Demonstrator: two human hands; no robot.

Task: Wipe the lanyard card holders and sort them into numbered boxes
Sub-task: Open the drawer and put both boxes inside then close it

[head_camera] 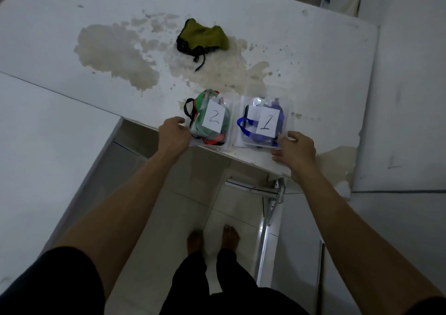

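Two clear plastic boxes stand side by side at the near edge of the white table (72, 37). The left box (230, 121) bears a paper label "2" and holds green, red and black lanyards. The right box (288, 112) bears a label "1" and holds blue and purple lanyards. My left hand (173, 135) rests against the left side of box 2, fingers curled on its near corner. My right hand (295, 149) touches the near right corner of box 1. A crumpled green cloth (207, 36) with a black cord lies farther back on the table.
The tabletop has large worn, peeling patches (113, 54) around the cloth and boxes. A second white surface (36, 146) lies to the left, another to the right (405, 97). Below are a tiled floor, my bare feet (212, 240) and a metal table leg (270, 208).
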